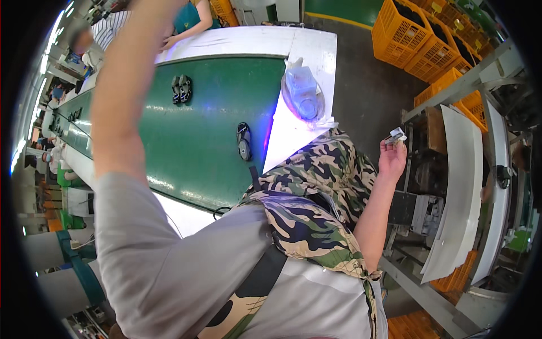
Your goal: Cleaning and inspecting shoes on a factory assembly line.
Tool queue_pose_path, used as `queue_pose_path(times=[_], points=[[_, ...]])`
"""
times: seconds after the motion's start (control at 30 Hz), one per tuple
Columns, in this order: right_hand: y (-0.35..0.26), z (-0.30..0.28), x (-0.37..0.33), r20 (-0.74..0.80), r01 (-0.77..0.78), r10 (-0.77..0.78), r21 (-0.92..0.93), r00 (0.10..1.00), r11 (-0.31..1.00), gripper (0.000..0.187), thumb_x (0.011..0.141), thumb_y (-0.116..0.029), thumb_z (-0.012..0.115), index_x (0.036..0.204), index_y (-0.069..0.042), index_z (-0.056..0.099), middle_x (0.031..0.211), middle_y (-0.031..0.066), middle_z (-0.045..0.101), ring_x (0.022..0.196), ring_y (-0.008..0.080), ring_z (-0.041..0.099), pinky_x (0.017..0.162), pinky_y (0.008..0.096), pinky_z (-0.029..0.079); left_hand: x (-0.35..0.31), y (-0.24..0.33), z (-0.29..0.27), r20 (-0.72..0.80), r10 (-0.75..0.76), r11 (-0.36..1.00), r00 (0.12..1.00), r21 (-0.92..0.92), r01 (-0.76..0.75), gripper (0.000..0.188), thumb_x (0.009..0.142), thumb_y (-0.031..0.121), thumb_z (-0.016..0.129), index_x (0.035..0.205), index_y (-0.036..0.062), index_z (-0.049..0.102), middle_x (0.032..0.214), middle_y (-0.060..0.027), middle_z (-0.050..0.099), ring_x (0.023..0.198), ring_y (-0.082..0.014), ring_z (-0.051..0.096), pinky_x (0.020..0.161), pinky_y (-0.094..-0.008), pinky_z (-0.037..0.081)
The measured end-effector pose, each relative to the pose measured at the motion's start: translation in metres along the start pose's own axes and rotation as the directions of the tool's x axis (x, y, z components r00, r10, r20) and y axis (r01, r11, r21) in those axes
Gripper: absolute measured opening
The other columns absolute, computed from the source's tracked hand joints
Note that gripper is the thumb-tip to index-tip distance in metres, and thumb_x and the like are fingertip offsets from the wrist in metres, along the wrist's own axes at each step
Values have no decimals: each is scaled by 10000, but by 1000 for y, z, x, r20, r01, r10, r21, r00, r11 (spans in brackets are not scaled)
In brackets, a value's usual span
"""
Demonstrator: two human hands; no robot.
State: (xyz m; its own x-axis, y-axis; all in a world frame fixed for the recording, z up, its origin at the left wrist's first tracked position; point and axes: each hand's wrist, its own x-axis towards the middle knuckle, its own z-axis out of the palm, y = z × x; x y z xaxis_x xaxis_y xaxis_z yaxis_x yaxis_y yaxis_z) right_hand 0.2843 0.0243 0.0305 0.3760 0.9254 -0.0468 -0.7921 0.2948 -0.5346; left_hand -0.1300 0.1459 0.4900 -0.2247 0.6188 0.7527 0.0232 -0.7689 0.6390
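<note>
My right hand (392, 159), raised on the right side, has its fingers closed on a small white and silvery piece (397, 135); what exactly it is cannot be made out. Up the left side stretches my left arm (121, 101), bare below a grey sleeve, and its hand lies beyond the top edge of the picture. On the green conveyor belt (209, 169) beside that arm, one dark sandal (244, 142) lies near the belt's end. Farther off lies a pair of dark sandals (182, 89). A camouflage apron (316, 226) hangs across my front.
A bluish, plastic-wrapped object (303, 90) rests on the white table end (324, 51). Orange crates (398, 34) with dark contents stand at the far right. A metal frame with a pale curved sheet (457, 186) is close to my right. Other people work along the belt's far side.
</note>
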Motion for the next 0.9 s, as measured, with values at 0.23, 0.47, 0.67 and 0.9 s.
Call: queue_pose_path(times=[0.23, 0.47, 0.67, 0.9], points=[[-1, 1, -17, -143, -62, 37, -175, 989, 983, 187, 923, -95, 692, 1065, -79, 573, 1071, 126, 671, 969, 308, 651, 870, 469, 522, -358, -260, -219, -34, -960, 20, 278, 982, 190, 1009, 739, 670, 759, 1319, -117, 512, 1305, -311, 607, 1228, -425, 600, 1033, -454, 495], [26, 18, -14, -298, -260, 141, -411, 944, 874, 196, 926, -111, 715, 1058, -94, 573, 957, 96, 690, 831, 225, 666, 731, 387, 534, -449, -295, -236, -317, -946, -320, -73, 866, 384, 800, 692, 549, 833, 1122, -99, 645, 1091, -262, 699, 911, -351, 722, 739, -415, 600], [53, 38, -7, -385, -318, 106, -542, 917, 778, 158, 919, -142, 735, 987, -113, 595, 910, 52, 699, 798, 190, 664, 709, 354, 524, -455, -316, -272, -266, -930, -367, -255, 733, 573, 299, 713, 185, 804, 916, -22, 727, 906, -179, 731, 682, -338, 728, 575, -520, 616], [92, 66, -4, -422, -345, 102, -554, 901, 757, 205, 853, -97, 796, 923, -90, 604, 795, 17, 650, 660, 110, 596, 580, 264, 479, -479, -302, -300, 147, -944, -324, -294, -258, 910, 434, 790, 115, 711, 1200, 19, 606, 1136, -135, 692, 1057, -324, 670, 933, -569, 529]])
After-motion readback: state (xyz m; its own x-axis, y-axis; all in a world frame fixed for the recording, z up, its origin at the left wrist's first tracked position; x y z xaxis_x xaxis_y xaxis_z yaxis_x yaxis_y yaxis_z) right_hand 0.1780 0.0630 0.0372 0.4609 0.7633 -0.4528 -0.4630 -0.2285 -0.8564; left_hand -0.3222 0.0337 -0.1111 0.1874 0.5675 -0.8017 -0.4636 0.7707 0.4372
